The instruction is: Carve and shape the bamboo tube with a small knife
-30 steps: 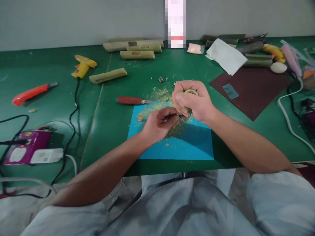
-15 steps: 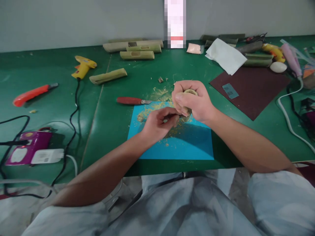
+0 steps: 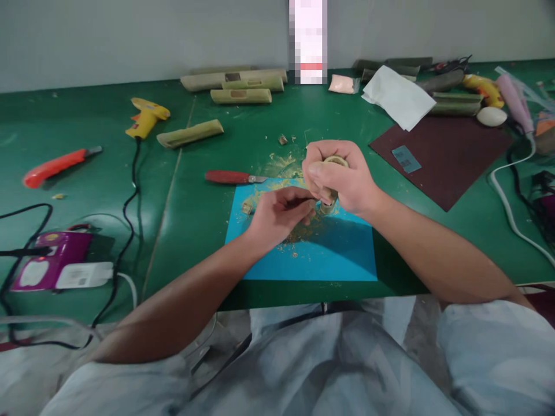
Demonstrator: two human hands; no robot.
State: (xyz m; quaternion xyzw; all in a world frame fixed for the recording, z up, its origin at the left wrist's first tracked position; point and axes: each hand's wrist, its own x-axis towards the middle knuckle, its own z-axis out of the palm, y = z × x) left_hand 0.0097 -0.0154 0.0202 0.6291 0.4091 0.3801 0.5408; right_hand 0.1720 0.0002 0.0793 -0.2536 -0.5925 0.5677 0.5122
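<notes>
The right hand is clamping around a short bamboo tube, its thumb lying across the near side and the round open end facing up between the fingers. The tube is standing slightly tilted over the far part of a blue sheet; I cannot tell whether its lower end is touching the sheet. The left hand is reaching in beside that lower end, thumb and fingers pinching together and hiding whatever may be lying between them. Pale shavings are scattering across the sheet's far edge and onto the green worktop. A red-handled knife is lying to the left of them, its blade pointing right and reaching over the sheet's far left corner. Farther left, a split bamboo piece is resting near a yellow glue gun. On the right, a maroon sheet is lying flat, with white paper overlapping its far left edge
</notes>
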